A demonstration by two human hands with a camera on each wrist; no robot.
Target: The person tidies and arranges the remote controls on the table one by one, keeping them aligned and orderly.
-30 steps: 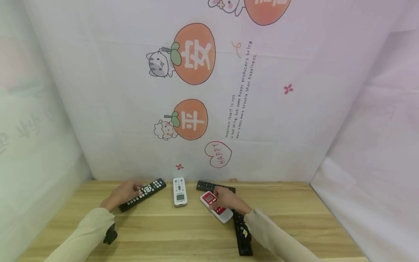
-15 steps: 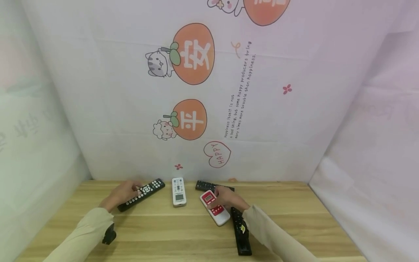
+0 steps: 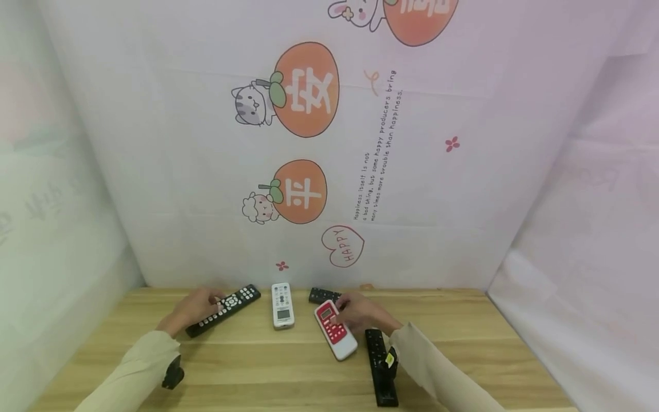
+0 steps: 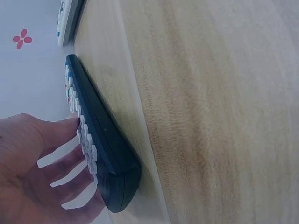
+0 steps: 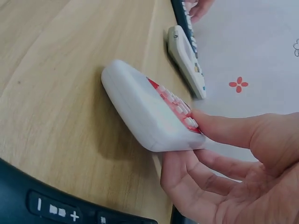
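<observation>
My left hand (image 3: pixel 195 308) grips a black remote control (image 3: pixel 238 299) with white buttons, lying slanted at the table's left. In the left wrist view its thumb (image 4: pixel 63 132) presses the button side while the fingers lie along the far edge. With my right hand (image 3: pixel 362 312) I pinch a red-and-white remote control (image 5: pixel 140 107). The thumb (image 5: pixel 224 130) touches its button face and the fingers lie against its side. In the right wrist view this remote looks tilted; whether it is fully off the table I cannot tell. Between the hands lies a white remote control (image 3: pixel 282 306) with a small display.
Behind the right hand, a black remote (image 3: pixel 320 295) lies near the back wall, partly covered. Another long black remote (image 3: pixel 383 386) lies beneath the right wrist, pointing toward the front edge. A printed white cloth (image 3: pixel 412 240) stands along the back of the wooden table (image 3: pixel 288 372).
The red-and-white remote has turned in my right hand, its near end swinging left and toward the front. My left hand and its black remote have stayed put.
</observation>
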